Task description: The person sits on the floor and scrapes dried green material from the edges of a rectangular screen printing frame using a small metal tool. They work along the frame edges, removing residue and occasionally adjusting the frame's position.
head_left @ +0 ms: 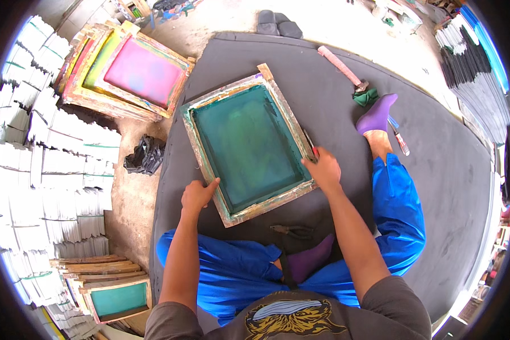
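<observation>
A wooden screen-printing frame (269, 205) with green mesh (246, 147) lies tilted before me on the dark mat. My left hand (197, 195) is closed on its left side rail near the lower corner, thumb over the edge. At the right rail, my right hand (324, 169) is closed round a slim tool (315, 152) with a red part and a dark, thin end; my fingers hide most of it. That hand's thumb rests against the frame. Between the frame and my folded leg lie dark-handled pliers (292, 230).
A hammer (345, 69) with a wrapped pink handle lies beyond my purple-socked foot, beside a green cloth (365, 97). A screwdriver (401, 141) is by that foot. Stacked frames (144, 73), a black plastic bag (145, 154) and bundled white sheets (68, 170) stand left.
</observation>
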Demonstrator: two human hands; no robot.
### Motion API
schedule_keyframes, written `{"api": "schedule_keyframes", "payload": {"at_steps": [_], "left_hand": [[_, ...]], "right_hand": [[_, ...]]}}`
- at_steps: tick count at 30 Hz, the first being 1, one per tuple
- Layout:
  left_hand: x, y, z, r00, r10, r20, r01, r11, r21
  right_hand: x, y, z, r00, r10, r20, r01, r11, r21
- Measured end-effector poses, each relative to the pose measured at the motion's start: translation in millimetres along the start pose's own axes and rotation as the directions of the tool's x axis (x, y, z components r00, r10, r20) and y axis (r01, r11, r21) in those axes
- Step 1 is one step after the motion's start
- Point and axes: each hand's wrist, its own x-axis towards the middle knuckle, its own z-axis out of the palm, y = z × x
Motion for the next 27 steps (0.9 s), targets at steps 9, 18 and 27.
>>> {"api": "schedule_keyframes", "payload": {"at_steps": [9, 18, 27], "left_hand": [[4, 0, 21, 0.998, 0.059, 0.012, -0.057, 0.993, -0.1], [-52, 19, 47, 0.927, 0.061, 0.371, -0.039, 0.997, -0.068], [-28, 37, 19, 0.98, 0.178, -0.091, -0.18, 0.984, -0.01]], "right_hand": [[-21, 41, 11, 0.997, 0.081, -0.01, -0.081, 0.996, 0.03], [19, 73, -9, 0.985, -0.152, -0.076, 0.154, 0.988, 0.015], [80, 56, -28, 0.94, -0.338, -0.055, 0.339, 0.941, -0.001]]}}
